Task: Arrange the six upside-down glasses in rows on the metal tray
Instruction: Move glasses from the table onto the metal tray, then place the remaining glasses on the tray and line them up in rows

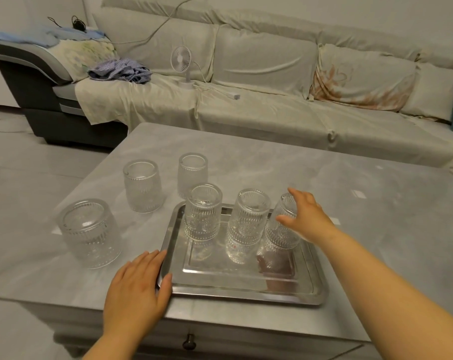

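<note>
Right hand, fingers spread, cups the rightmost glass mid-frame on the tray; left hand lies flat, open, touching its lower-left rim

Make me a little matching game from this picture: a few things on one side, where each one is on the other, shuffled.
Things:
1. small white fan
2. right hand
3. left hand
4. biggest glass

Places:
A. on the tray's near left corner
B. on the sofa seat
C. on the table, left of the tray
D. around the rightmost glass on the tray

Pairs: 1-B, 2-D, 3-A, 4-C
</note>
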The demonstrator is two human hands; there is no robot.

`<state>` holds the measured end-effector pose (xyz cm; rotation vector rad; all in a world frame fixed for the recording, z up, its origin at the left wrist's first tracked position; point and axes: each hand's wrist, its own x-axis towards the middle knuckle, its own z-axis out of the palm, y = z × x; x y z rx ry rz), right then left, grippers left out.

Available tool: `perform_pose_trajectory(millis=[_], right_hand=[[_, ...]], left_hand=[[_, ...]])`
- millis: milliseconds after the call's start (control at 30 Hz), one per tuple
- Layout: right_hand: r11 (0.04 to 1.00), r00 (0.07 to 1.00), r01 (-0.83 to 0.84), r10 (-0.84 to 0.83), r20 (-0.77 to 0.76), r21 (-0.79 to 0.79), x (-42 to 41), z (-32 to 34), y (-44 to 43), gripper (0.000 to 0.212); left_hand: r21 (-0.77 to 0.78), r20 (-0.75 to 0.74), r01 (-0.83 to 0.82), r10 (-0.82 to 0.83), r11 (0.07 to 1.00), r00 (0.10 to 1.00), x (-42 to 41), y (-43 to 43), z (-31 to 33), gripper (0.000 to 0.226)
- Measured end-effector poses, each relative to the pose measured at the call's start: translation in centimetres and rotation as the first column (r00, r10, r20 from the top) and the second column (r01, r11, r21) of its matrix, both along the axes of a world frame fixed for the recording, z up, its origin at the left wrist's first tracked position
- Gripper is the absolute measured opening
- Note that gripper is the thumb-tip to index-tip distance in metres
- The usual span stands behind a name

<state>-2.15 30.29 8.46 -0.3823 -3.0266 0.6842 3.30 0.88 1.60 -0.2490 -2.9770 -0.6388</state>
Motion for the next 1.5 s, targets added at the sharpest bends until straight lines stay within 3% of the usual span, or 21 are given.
perform_pose_trajectory(millis=[200, 367, 533, 633, 733, 867, 1067, 1267, 1500], right_hand=[[0.999, 0.999, 0.03, -0.031, -0.032, -0.041, 0.6, 0.1, 0.0, 0.077], [0.999, 0.989, 0.036, -0.037, -0.144, -0.013, 2.3, 1.2, -0.3, 0.07], [0.999, 0.931, -0.053, 0.047, -0.363, -0.006, 3.2, 3.8, -3.3, 0.053], [0.986, 0.904, -0.167, 0.141, -0.403, -0.028, 3.0, 4.7, -6.9, 0.048], [0.958, 0.894, -0.285, 0.26, -0.364, -0.016, 2.4, 4.6, -11.1, 0.048], [0.919, 0.903, -0.393, 0.377, -0.206, -0.042, 0.8, 3.6, -16.8, 0.059], [0.827, 0.831, -0.556, 0.552, -0.068, -0.084, -1.7, 2.3, -24.3, 0.076], [0.767, 0.774, -0.632, 0.633, -0.034, -0.11, -3.2, 1.2, -29.7, 0.08], [0.783, 0.787, -0.617, 0.615, -0.045, -0.08, -4.0, -0.1, -31.0, 0.072]], left_hand=[[0.018, -0.034, 0.009, -0.008, 1.0, 0.999, 0.0, -0.1, -0.2, 0.06], [0.028, -0.005, 0.027, -0.027, 0.999, 1.0, -0.1, -0.5, -0.8, 0.071], [0.13, -0.005, 0.018, -0.017, 0.991, 1.0, 0.9, -1.6, -0.7, 0.035], [0.123, -0.137, -0.048, 0.064, 0.991, 0.988, 2.0, -3.7, -1.2, 0.017], [0.129, -0.152, -0.18, 0.199, 0.975, 0.968, 2.0, -6.2, -1.7, 0.03], [0.107, 0.008, -0.351, 0.352, 0.93, 0.936, 0.6, -9.0, -2.6, 0.044], [0.054, -0.04, -0.323, 0.326, 0.945, 0.945, 0.0, -10.3, -3.6, 0.075], [0.061, -0.041, -0.329, 0.332, 0.942, 0.942, -0.3, -10.5, -4.1, 0.075], [0.056, -0.031, -0.319, 0.321, 0.946, 0.947, -0.4, -10.6, -4.1, 0.073]])
